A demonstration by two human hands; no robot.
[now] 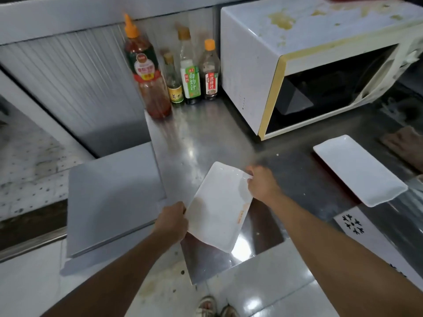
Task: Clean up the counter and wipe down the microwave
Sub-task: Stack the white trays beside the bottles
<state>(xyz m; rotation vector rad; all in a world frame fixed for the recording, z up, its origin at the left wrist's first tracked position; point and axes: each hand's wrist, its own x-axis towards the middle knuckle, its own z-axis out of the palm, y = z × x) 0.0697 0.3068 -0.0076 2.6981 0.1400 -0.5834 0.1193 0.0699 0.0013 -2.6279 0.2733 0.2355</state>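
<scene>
Grey lid: lying flat at your far left, beside the counter's end, untouched
Sauce bottles: four standing upright in a row against the back wall, the tall red one nearest the counter's left edge
Left hand: you are gripping the near-left long edge of the soiled plate, fingers curled under it, thumb side on top
Soiled plate: you are holding this white rectangular dish between both hands, tilted and lifted off the counter near its front-left corner; brownish residue is showing on its face
Right hand: you are pinching the plate's far-right edge, fingers wrapped over the rim
Counter: steel, crumbs and smears are showing near the middle
Microwave: sitting at the back right, door open, yellowish splatter covering its top; not yet wiped, by the look of it
Clean plate: resting flat to your right, overhanging the front edge a little
Brown cloth: lying at the far right, blurred
Risk, spill: you are tipping the dish, so residue may be running off onto the floor or your sandals
Risk, slip: you are holding a greasy rim by its edges only; it may be sliding out
Risk, knock: swinging left may be bringing the dish against the red bottle
</scene>
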